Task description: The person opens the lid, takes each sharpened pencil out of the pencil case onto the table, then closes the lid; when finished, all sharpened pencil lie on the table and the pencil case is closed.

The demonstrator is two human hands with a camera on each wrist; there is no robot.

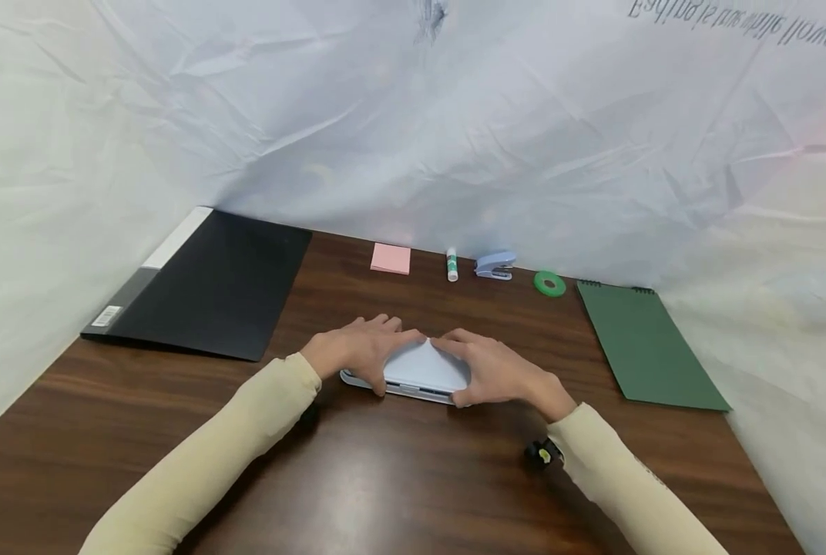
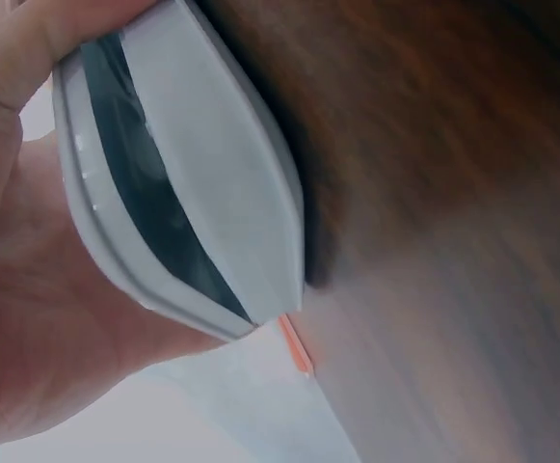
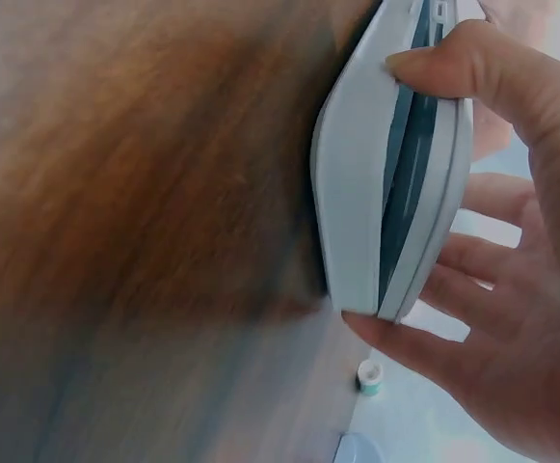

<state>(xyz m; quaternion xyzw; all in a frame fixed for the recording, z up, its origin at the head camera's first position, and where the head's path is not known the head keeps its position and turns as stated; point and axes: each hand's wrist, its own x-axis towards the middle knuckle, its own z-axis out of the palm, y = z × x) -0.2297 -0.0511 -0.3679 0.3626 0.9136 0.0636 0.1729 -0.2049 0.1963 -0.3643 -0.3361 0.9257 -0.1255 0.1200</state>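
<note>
A pale blue-white hard case lies flat on the brown wooden table, in the middle. My left hand grips its left end and my right hand grips its right end, fingertips almost meeting over the lid. In the left wrist view the case shows a dark gap between its two halves, with my left hand wrapped round the end. The right wrist view shows the case from the other end, my right hand with its thumb on the near edge and its fingers behind the far side.
A black folder lies at the left. Along the back stand a pink sticky-note pad, a glue stick, a blue stapler and a green tape roll. A green notebook lies at the right. White sheeting surrounds the table.
</note>
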